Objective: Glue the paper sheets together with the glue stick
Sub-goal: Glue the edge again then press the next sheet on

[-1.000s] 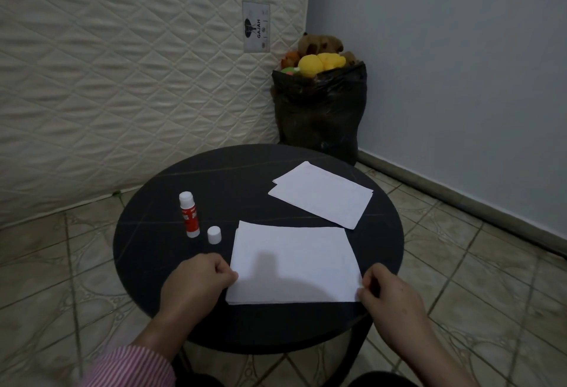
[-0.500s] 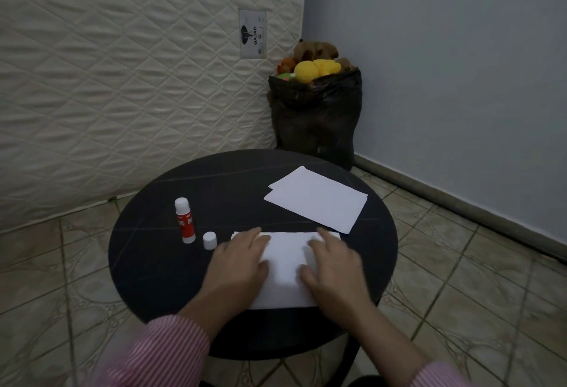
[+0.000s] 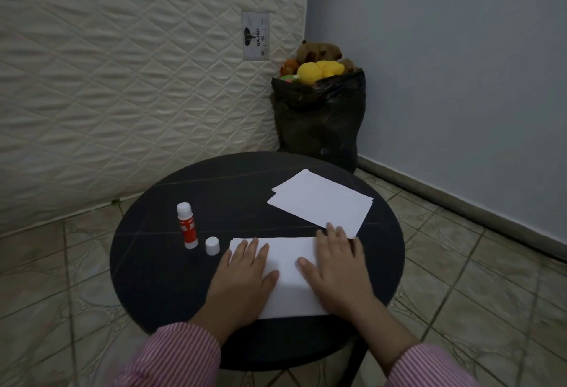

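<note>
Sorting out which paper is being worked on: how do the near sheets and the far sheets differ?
The near sheets lie square to the person, pressed flat under the left hand and right hand; the far sheets lie angled and untouched. Both are white, on the black table.

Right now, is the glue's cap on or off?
Off. The cap sits on the table beside the upright glue stick.

Head view, looking down, table [image 3: 153,264] near

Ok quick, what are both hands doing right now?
Left hand: open, flat on the paper, holding nothing.
Right hand: open, flat on the paper, holding nothing.
</note>
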